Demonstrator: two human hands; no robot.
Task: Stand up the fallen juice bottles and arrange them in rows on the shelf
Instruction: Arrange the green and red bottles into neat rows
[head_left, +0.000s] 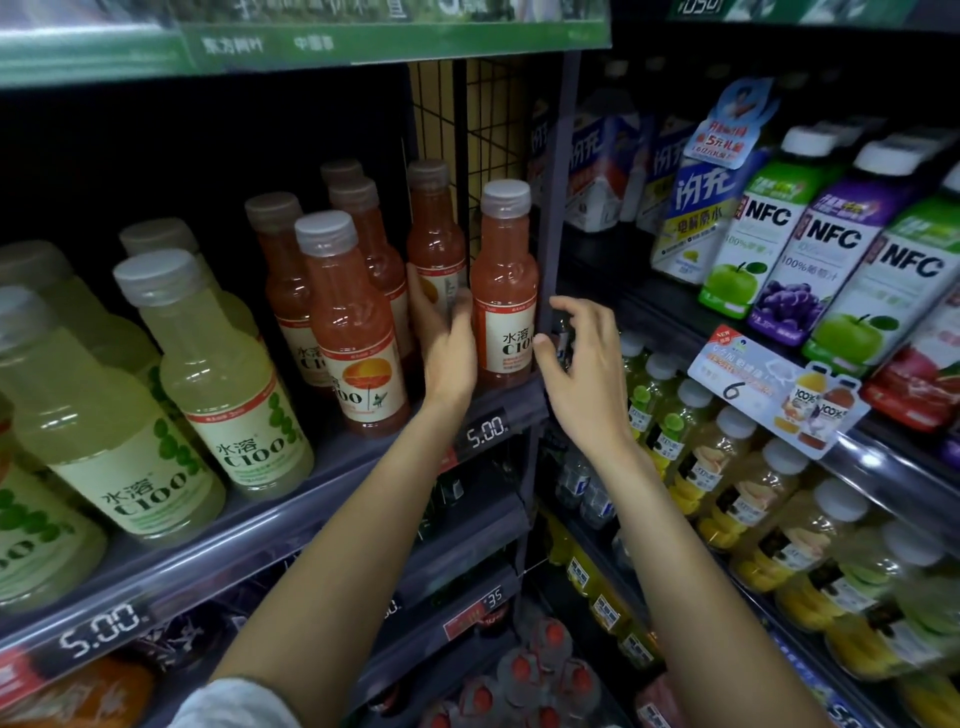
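Observation:
Several pink-orange juice bottles stand upright on the shelf (332, 467). The rightmost front one (505, 291) stands by the grey upright post. My left hand (444, 338) reaches between it and the bottle behind (435, 234), fingers wrapped around that rear bottle's label. My right hand (584, 358) hovers just right of the front bottle, fingers curled apart, holding nothing. Another front bottle (353, 332) stands to the left of my left hand. Pale green juice bottles (218, 374) stand in rows further left.
A wire grid panel (457, 130) backs the shelf's right end beside the post (556, 208). NFC juice cartons (831, 244) fill the right-hand shelf, with yellow bottles (727, 467) below. Price strips reading 5.00 line the shelf edge (485, 431).

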